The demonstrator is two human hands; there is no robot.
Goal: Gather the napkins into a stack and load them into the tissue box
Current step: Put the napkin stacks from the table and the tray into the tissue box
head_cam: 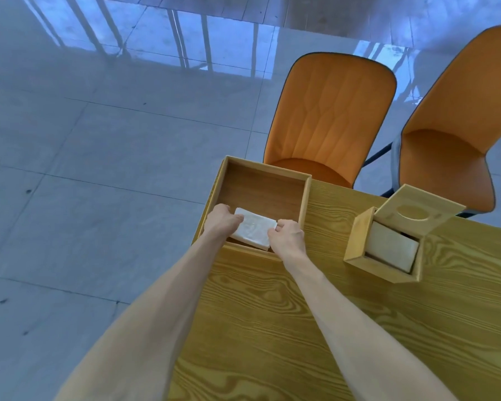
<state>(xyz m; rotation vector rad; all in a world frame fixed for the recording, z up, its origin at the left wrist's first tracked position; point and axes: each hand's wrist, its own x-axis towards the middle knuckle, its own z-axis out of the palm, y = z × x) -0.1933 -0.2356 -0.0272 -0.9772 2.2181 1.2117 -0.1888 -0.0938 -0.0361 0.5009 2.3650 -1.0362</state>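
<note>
A white stack of napkins (253, 230) lies in the near part of an open wooden tray (304, 198) at the table's far left corner. My left hand (221, 221) grips the stack's left end and my right hand (288, 237) grips its right end. To the right stands the wooden tissue box (356, 241), its hinged lid (417, 211) with an oval hole tipped open. White napkins (391, 250) fill the box's inside.
The wood-grain table (315, 328) ends at its left edge just beside the tray, with grey tiled floor (99, 169) beyond. Two orange chairs (330, 117) (457, 146) stand behind the table's far edge.
</note>
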